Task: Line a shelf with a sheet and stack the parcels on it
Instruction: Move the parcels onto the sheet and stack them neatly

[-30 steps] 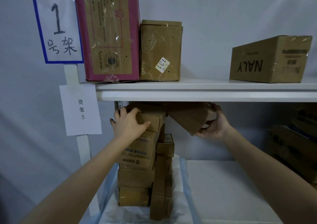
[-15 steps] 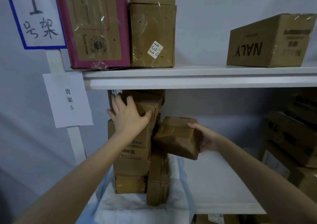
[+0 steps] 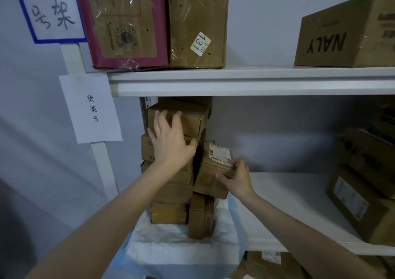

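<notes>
A white and blue sheet (image 3: 181, 244) lines the left end of the middle shelf (image 3: 288, 195) and hangs over its front edge. On it stands a tall stack of brown parcels (image 3: 168, 193) that reaches almost to the shelf above. My left hand (image 3: 170, 140) rests flat with spread fingers against the upper parcels of the stack. My right hand (image 3: 235, 177) grips a brown parcel with a white label (image 3: 213, 171), which sits on top of an upright parcel (image 3: 201, 218) right beside the stack.
The upper shelf (image 3: 252, 79) carries a pink-edged box (image 3: 124, 22), a brown box marked 131 (image 3: 196, 24) and a NALY box (image 3: 346, 34). More boxes (image 3: 363, 184) fill the right end of the middle shelf. Paper signs (image 3: 92, 107) hang on the left post.
My right hand brought the brown parcel down from under the upper shelf and leftward onto the upright parcel beside the stack. My left hand stayed on the stack. The view tilted down.
</notes>
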### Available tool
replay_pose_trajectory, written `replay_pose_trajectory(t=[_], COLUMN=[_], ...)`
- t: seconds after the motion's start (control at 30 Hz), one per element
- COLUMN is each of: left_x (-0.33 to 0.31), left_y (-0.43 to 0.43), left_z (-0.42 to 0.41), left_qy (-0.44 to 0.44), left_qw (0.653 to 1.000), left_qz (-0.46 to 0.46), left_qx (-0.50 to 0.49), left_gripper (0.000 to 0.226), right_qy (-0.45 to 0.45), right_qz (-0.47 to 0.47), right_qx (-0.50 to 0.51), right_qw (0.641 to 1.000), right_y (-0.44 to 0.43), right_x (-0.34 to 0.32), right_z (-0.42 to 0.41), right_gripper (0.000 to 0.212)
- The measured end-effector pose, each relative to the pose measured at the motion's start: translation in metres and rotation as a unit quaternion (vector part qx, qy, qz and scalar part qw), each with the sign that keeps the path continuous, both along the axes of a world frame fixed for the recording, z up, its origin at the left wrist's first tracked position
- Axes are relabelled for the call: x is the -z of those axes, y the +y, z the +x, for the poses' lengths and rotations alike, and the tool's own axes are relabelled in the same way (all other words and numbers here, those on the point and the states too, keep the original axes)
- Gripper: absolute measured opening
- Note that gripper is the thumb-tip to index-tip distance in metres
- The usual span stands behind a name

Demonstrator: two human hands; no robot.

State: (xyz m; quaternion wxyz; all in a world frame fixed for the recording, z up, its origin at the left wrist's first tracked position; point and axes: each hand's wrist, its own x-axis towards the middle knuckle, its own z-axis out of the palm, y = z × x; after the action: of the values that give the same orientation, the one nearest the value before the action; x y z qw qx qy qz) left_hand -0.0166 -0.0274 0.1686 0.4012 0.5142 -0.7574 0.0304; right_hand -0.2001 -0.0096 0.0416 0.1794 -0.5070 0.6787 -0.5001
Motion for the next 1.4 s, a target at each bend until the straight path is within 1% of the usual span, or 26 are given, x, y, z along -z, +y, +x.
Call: replay_pose_trajectory(t=[0.07, 0.13, 0.23, 0.33, 0.37, 0.4, 0.47, 0.5, 0.53, 0.63, 0.7, 0.8, 0.9, 0.97, 1.07, 1.13, 1.2, 1.27, 1.3, 1.33, 1.37, 1.4], left_x=[0.001, 0.001, 0.001, 0.001, 0.001, 0.002, 0.004, 0.005, 0.006, 0.008, 0.008, 0.009, 0.012, 0.016, 0.018, 0.017, 0.016, 0.017, 0.017, 0.018, 0.02, 0.021], left_y=[0.001, 0.003, 0.003, 0.002, 0.003, 0.004, 0.006, 0.007, 0.008, 0.01, 0.011, 0.009, 0.011, 0.014, 0.015, 0.013, 0.013, 0.012, 0.012, 0.012, 0.012, 0.013], left_z=[0.0, 0.0, 0.002, 0.003, 0.003, 0.002, 0.0, -0.001, -0.002, -0.003, -0.002, 0.002, 0.001, -0.003, -0.007, -0.006, -0.006, -0.004, -0.003, -0.001, 0.001, 0.004], left_qy=[0.002, 0.004, 0.01, 0.018, 0.021, 0.022, 0.022, 0.021, 0.021, 0.012, 0.011, 0.032, 0.057, 0.056, 0.046, 0.045, 0.041, 0.036, 0.036, 0.036, 0.037, 0.037], left_qw=[1.0, 1.0, 1.0, 1.0, 1.0, 1.0, 1.0, 0.999, 0.999, 0.999, 0.999, 0.998, 0.995, 0.994, 0.995, 0.995, 0.995, 0.995, 0.995, 0.996, 0.996, 0.996], left_qz=[-0.001, -0.005, -0.008, -0.013, -0.014, -0.014, -0.018, -0.024, -0.03, -0.042, -0.045, -0.056, -0.075, -0.085, -0.087, -0.084, -0.087, -0.087, -0.084, -0.082, -0.081, -0.081], left_qx=[0.001, 0.004, 0.003, 0.0, 0.001, 0.003, 0.007, 0.008, 0.009, 0.015, 0.02, 0.021, 0.027, 0.033, 0.035, 0.031, 0.031, 0.031, 0.028, 0.024, 0.021, 0.019], left_gripper=[0.077, 0.076, 0.076, 0.076, 0.075, 0.074, 0.073, 0.072, 0.071, 0.07, 0.07, 0.069, 0.064, 0.062, 0.061, 0.062, 0.063, 0.064, 0.065, 0.066, 0.066, 0.067], right_qy=[0.014, 0.019, -0.044, -0.11, -0.116, -0.102, -0.062, -0.054, -0.056, -0.071, -0.076, -0.068, -0.014, 0.047, 0.148, 0.213, 0.297, 0.377, 0.407, 0.414, 0.399, 0.359], right_qz=[-0.01, -0.01, -0.002, -0.006, 0.004, 0.027, 0.105, 0.142, 0.169, 0.199, 0.192, 0.187, 0.213, 0.246, 0.298, 0.31, 0.269, 0.178, 0.15, 0.143, 0.155, 0.182], right_qx=[-0.009, -0.027, -0.049, -0.009, 0.013, 0.032, 0.043, 0.044, 0.047, 0.065, 0.073, 0.095, 0.149, 0.178, 0.169, 0.157, 0.146, 0.114, 0.089, 0.058, 0.021, -0.017], right_qw=[1.0, 0.999, 0.998, 0.994, 0.993, 0.994, 0.992, 0.987, 0.983, 0.975, 0.976, 0.975, 0.966, 0.952, 0.928, 0.913, 0.905, 0.902, 0.897, 0.897, 0.903, 0.915], right_y=[0.0, 0.001, 0.005, 0.004, 0.003, 0.002, -0.004, -0.007, -0.011, -0.019, -0.017, -0.01, 0.004, 0.014, 0.021, 0.019, 0.016, 0.013, 0.013, 0.014, 0.015, 0.016], right_x=[0.004, 0.012, 0.013, 0.002, -0.004, -0.01, -0.022, -0.027, -0.031, -0.033, -0.03, -0.025, -0.013, 0.003, 0.033, 0.042, 0.035, 0.021, 0.014, 0.011, 0.012, 0.016], right_z=[-0.003, -0.005, -0.008, -0.005, -0.003, 0.0, 0.006, 0.009, 0.012, 0.012, 0.003, -0.024, -0.049, -0.057, -0.052, -0.042, -0.025, 0.001, 0.016, 0.03, 0.044, 0.055], right_gripper=[0.058, 0.064, 0.074, 0.072, 0.074, 0.08, 0.104, 0.113, 0.117, 0.11, 0.104, 0.104, 0.105, 0.104, 0.103, 0.104, 0.101, 0.09, 0.083, 0.078, 0.077, 0.079])
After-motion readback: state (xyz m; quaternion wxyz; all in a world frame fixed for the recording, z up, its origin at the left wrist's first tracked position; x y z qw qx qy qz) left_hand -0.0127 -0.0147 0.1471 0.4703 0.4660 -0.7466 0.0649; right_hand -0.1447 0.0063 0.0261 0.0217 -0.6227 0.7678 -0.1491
